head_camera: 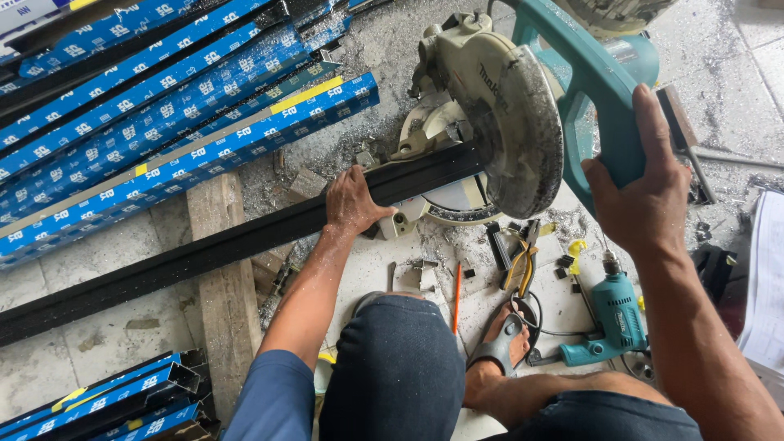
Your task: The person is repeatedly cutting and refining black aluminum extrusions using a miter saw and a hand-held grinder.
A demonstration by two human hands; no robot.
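My left hand (353,202) presses flat on the black bar (204,253) lying under the saw (498,106). My right hand (641,184) grips the saw handle. If the bar slips, the blade could catch it.

— Where are the 2 hands?

— The left hand (353,202) sits at the frame's centre, palm down, fingers pressed flat, forearm running down toward the lower left. The right hand (641,192) is at the right, fingers curled closed, arm stretching from the lower right corner.
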